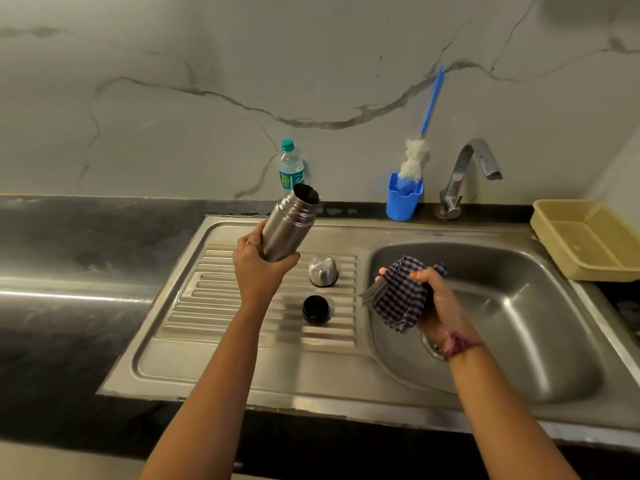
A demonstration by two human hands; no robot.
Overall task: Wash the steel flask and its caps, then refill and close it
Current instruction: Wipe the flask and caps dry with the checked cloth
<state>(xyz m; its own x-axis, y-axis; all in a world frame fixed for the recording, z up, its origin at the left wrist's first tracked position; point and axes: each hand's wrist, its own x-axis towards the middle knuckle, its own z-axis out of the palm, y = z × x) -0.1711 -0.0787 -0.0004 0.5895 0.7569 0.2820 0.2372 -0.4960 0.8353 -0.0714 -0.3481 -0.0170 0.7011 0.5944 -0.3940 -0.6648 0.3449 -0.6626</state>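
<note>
The left hand (258, 268) grasps the steel flask (289, 223) by its lower body, tilted and open above the drainboard (221, 306), a rigid, smooth thing, perhaps wet and slippery, while the right hand (433, 299) is clenched around a soft checked cloth (398, 299).

Brushed steel flask (289, 225) — checked cloth (401, 296).

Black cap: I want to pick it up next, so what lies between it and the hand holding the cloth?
In the head view, only bare ribbed drainboard lies between the black cap and the right hand gripping the checked cloth.
</note>
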